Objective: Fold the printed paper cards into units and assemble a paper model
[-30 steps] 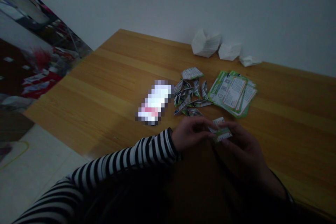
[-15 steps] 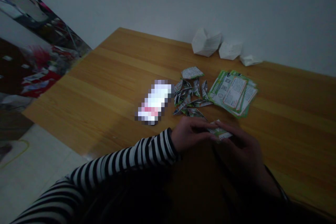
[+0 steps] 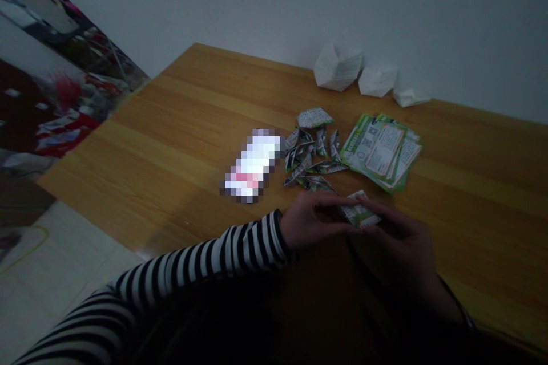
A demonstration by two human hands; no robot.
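Between my two hands is a small folded piece of green-and-white printed paper (image 3: 361,212), above the table near its front. My left hand (image 3: 314,219), in a striped sleeve, pinches the paper's left side with thumb and fingers. From the right, my right hand (image 3: 405,245) grips its other edge; part of that hand is dark in shadow. Just beyond my hands lies a loose cluster of folded paper pieces (image 3: 314,166) with the same print. A stack of flat printed green-and-white sheets (image 3: 381,151) is to their right.
A lit phone (image 3: 254,162), its screen blurred out, lies left of the folded pieces on the wooden table (image 3: 171,120). Three white folded paper shapes (image 3: 338,71) stand along the wall (image 3: 274,5). Red and white clutter (image 3: 72,125) is off the table's left side.
The folded paper between my fingers has turned a little and shows more of its face. My right hand has shifted slightly right; the things on the table have stayed put.
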